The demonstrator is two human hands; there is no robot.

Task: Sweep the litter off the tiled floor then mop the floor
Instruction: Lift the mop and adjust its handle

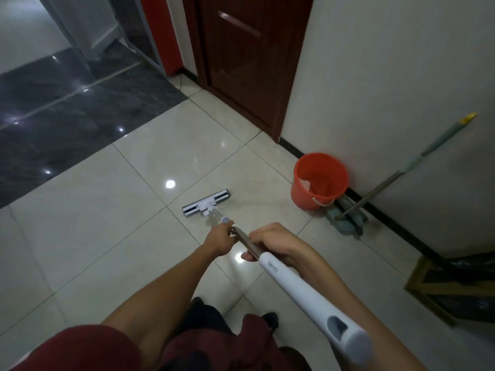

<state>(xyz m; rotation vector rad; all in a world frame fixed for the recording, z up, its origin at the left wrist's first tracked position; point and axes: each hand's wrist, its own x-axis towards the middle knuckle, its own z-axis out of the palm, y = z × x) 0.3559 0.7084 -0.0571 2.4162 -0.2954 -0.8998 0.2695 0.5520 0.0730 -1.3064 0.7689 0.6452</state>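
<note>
A flat mop with a white handle (pixel 302 293) points away from me across the cream tiled floor (pixel 112 210). Its grey and white head (pixel 205 202) lies flat on a tile ahead. My left hand (pixel 219 241) grips the metal shaft low down, just behind a small clear bottle fitted to the shaft. My right hand (pixel 270 243) grips the shaft higher up, where the metal meets the white handle. No litter shows on the tiles around the mop head.
An orange bucket (pixel 320 180) stands by the right wall. A broom (pixel 396 180) leans beside it, its green head (pixel 348 219) on the floor. A lined bin (pixel 455 287) sits at the right edge. Dark tiles (pixel 67 111) lie far left, a brown door (pixel 249 57) ahead.
</note>
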